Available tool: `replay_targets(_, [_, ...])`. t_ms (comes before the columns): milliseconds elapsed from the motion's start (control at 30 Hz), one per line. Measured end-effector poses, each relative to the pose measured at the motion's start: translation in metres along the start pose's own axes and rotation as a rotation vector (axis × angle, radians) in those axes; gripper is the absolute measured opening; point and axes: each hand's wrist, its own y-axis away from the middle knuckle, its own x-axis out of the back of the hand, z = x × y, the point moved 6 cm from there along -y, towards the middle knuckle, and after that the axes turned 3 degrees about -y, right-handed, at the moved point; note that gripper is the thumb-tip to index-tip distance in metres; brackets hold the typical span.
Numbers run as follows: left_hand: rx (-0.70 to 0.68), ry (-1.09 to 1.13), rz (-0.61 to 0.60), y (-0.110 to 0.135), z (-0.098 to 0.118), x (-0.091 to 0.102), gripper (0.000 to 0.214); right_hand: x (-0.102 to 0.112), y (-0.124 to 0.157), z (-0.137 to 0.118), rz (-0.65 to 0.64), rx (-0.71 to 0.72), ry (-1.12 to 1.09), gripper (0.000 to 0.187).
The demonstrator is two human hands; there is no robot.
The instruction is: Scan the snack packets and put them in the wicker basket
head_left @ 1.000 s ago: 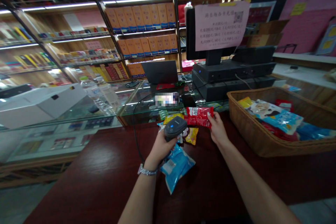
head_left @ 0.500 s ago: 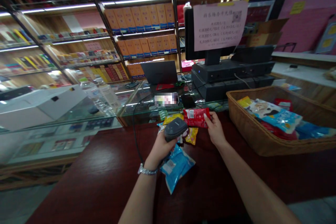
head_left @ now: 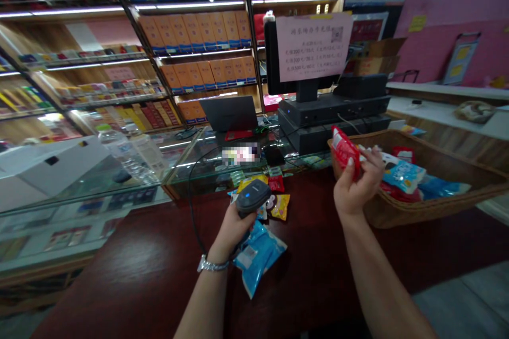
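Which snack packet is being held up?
The red packet in the right hand. The other packets, even the other red ones, lie on the dark table or in the basket.

My feed is dim overall, with the light strips (head_left: 191, 5) under the shelves (head_left: 40, 32) burning white — they streak the glass case (head_left: 99, 194) with reflections. A soft glare sits on the left of the dark desk (head_left: 115, 265); the top left corner looks murky. Goods (head_left: 19, 101) at far left are blurred and stretched toward the edge — and a patch (head_left: 240, 154) above the glass is pixelated.
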Motion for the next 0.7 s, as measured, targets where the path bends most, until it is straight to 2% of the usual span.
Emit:
replay_targets(67, [-0.006, -0.008, -0.006, 0.000, 0.001, -0.001, 0.014, 0.014, -0.018, 0.002, 0.075, 0.014, 0.154, 0.020])
replay_targets(133, [-0.011, -0.018, -0.012, 0.000, 0.001, -0.001, 0.013, 0.019, -0.032, 0.008, 0.091, -0.017, 0.254, 0.019])
replay_targets(267, [-0.014, -0.010, -0.013, 0.000, 0.002, 0.001, 0.012, 0.007, -0.042, 0.019, -0.081, -0.112, 0.388, 0.024])
replay_targets(400, [-0.022, -0.006, -0.008, 0.000, 0.002, 0.003, 0.011, 0.004, -0.039, 0.020, -0.132, -0.142, 0.462, 0.026])
replay_targets(500, [-0.027, -0.006, -0.006, -0.001, 0.001, 0.004, 0.013, -0.007, -0.035, 0.034, -0.379, -0.258, 0.541, 0.033])
replay_targets(567, [-0.018, 0.004, -0.002, -0.002, 0.000, 0.005, 0.015, -0.011, -0.033, 0.043, -0.467, -0.312, 0.574, 0.039])
replay_targets(633, [-0.016, 0.009, -0.004, -0.002, 0.000, 0.004, 0.015, -0.012, -0.034, 0.046, -0.455, -0.285, 0.591, 0.048])
replay_targets(700, [-0.019, 0.009, 0.000, -0.001, 0.002, 0.005, 0.014, -0.010, -0.036, 0.046, -0.383, -0.229, 0.608, 0.059])
